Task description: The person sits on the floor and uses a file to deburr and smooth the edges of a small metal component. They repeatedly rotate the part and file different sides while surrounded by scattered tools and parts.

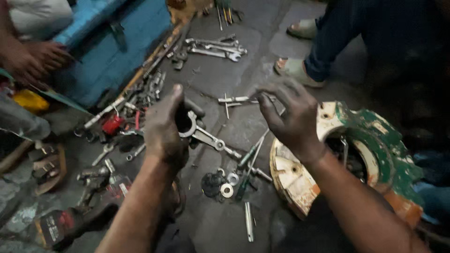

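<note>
- The left hand [164, 129], smeared with black grease, is closing its grip around the ringed end of a grey metal connecting rod [206, 136], holding it above the dark concrete floor [262, 126].
- The right hand [290, 117] is hovering just beside it, fingers spread and curled, gripping nothing.
- A round cream and green metal housing [365, 154] is lying under the right forearm.
- Silver washers [227, 189] are lying on the floor below the rod; steel spanners [215, 47] are resting farther off.

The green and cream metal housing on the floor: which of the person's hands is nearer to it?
Right. The right hand hovers just left of the green and cream housing; the left hand is farther left, gripping a metal clamp part.
</note>
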The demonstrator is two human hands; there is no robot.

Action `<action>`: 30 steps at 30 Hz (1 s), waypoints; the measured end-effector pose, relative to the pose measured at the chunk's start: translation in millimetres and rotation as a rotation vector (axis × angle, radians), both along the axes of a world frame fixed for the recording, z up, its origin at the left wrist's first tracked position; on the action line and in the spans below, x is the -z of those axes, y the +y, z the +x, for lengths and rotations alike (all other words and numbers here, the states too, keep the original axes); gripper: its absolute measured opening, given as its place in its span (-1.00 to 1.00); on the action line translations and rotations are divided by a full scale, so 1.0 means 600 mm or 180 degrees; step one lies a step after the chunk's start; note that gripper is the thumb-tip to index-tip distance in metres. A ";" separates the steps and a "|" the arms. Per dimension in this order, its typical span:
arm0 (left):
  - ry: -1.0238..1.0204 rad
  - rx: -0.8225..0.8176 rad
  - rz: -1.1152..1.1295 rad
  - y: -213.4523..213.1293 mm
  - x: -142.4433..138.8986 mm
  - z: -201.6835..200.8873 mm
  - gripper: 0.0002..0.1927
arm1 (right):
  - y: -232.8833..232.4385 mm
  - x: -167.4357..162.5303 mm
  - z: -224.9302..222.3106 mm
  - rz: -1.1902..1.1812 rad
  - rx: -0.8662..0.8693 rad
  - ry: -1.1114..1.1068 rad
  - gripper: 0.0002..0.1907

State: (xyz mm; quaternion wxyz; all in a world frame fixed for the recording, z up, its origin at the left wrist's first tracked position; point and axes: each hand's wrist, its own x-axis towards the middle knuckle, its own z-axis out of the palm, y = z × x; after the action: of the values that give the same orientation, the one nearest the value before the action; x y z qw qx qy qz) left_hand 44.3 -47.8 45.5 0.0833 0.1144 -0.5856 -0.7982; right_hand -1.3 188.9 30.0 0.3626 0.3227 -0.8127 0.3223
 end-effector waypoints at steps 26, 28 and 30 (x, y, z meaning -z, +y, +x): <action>0.0516 -0.0397 0.0345 0.055 0.012 -0.023 -0.53 | -0.077 -0.013 0.074 -0.1366 -0.0672 -0.2977 -0.62; 0.0392 -0.0512 0.0582 0.054 0.013 -0.029 -0.50 | -0.084 -0.017 0.080 -0.1207 -0.0733 -0.2573 -0.59; 0.0486 -0.0818 0.1011 0.054 0.015 -0.039 -0.48 | -0.091 -0.017 0.088 -0.1159 -0.1154 -0.1776 -0.55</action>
State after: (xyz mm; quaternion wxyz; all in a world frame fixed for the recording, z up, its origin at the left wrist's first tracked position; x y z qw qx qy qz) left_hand 20.9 -15.2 36.2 0.2094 0.1390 -0.4251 -0.8696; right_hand 51.4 134.5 40.2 0.1158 0.2914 -0.7393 0.5959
